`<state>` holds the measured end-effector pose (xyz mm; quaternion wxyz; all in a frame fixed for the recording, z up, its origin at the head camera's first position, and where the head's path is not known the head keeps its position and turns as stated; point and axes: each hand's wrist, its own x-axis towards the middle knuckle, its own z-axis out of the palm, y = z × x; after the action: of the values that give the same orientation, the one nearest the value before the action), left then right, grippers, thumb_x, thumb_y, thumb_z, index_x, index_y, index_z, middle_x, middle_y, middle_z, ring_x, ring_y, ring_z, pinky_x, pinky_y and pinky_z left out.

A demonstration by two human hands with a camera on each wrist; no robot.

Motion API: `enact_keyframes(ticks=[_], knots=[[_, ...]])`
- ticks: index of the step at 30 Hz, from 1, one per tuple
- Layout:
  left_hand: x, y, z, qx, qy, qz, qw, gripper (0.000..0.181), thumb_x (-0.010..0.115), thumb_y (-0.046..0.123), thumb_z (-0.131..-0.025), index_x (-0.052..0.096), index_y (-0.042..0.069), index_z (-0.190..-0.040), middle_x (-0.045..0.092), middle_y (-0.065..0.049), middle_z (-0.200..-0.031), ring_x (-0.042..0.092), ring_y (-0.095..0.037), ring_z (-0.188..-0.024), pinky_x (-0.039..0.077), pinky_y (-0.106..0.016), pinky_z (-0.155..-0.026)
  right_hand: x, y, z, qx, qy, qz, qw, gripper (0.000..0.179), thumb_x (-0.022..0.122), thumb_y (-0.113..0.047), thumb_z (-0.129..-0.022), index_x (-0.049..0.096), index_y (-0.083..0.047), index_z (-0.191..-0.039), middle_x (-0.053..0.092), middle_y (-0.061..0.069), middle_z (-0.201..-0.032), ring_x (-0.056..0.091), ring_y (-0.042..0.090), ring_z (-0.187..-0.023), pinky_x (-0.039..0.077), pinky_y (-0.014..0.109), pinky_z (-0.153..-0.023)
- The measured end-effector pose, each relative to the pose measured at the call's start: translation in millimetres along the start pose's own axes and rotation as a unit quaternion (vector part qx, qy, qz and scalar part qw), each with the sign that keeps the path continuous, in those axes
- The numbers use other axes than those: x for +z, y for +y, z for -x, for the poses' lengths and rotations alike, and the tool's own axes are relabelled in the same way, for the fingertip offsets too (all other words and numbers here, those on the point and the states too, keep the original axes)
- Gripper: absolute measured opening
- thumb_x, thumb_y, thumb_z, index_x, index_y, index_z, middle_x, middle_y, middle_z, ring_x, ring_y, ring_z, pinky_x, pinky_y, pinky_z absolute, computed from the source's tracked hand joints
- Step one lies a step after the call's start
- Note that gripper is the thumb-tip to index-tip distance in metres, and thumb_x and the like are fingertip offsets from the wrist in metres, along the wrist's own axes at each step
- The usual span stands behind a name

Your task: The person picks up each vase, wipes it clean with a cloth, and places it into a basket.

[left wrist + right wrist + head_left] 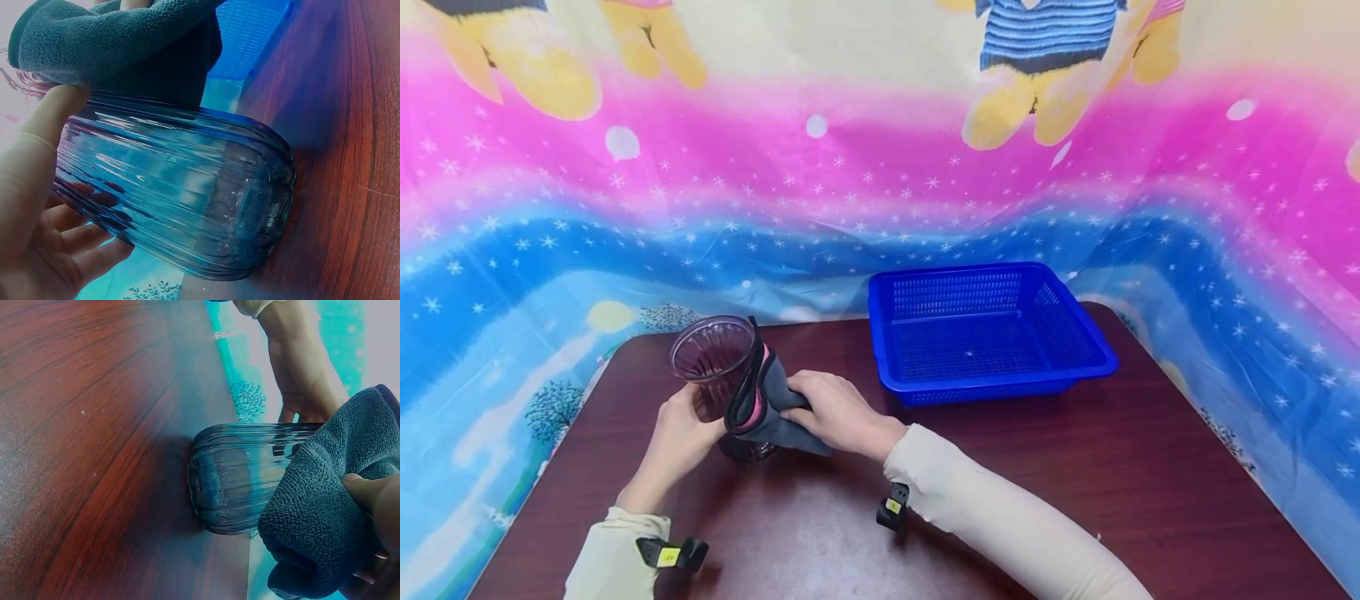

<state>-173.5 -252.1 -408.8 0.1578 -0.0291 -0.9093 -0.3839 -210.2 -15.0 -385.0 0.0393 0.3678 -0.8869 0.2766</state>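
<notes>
A purple-tinted, ribbed glass vase with a flared rim stands near the left side of the table, its base at the tabletop. My left hand grips it from the left, thumb on the near side and fingers curled round the far side, as the left wrist view shows. My right hand pinches a folded grey cleaning cloth with a dark border and a pink strip. The cloth lies against the vase's right side and hides part of its body. Some right-hand fingers are hidden behind the cloth.
A blue plastic basket with perforated walls sits at the back right of the dark brown wooden table. Behind the table hangs a colourful printed curtain. Each sleeve has a black wrist camera strapped near it.
</notes>
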Motion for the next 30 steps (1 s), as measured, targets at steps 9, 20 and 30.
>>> enact_keyframes(ticks=[9,20,30], knots=[[-1.2,1.3,1.4,-0.005,-0.002,-0.008,1.0,0.062,0.082,0.029,-0.084,0.058,-0.005,-0.131,0.07,-0.029,-0.119,0.07,-0.041,-0.11,0.056,-0.052,-0.094,4.6,1.2,1.0,0.005,-0.007,0.006,0.9999,0.014,0.073,-0.027,-0.094,0.071,-0.019,-0.105,0.067,-0.008,-0.094,0.058,0.006,-0.083,0.049,0.025,-0.074],[-1.1,1.5,2.3,-0.012,-0.003,-0.026,0.9996,0.057,0.08,0.028,-0.086,0.06,0.0,-0.131,0.072,-0.026,-0.118,0.071,-0.038,-0.108,0.057,-0.033,-0.086,18.7,12.2,5.1,0.012,-0.02,0.016,0.9996,0.013,0.074,-0.028,-0.093,0.072,-0.02,-0.103,0.067,-0.009,-0.092,0.057,0.005,-0.08,0.049,0.024,-0.072],[2.2,-0.5,2.3,-0.018,-0.002,-0.01,0.9998,0.06,0.08,0.032,-0.086,0.058,-0.002,-0.13,0.068,-0.029,-0.124,0.07,-0.042,-0.109,0.058,-0.053,-0.088,32.9,24.1,10.6,0.011,-0.038,0.035,0.9986,0.009,0.074,-0.027,-0.092,0.071,-0.021,-0.099,0.066,-0.008,-0.091,0.058,0.005,-0.08,0.05,0.026,-0.071]])
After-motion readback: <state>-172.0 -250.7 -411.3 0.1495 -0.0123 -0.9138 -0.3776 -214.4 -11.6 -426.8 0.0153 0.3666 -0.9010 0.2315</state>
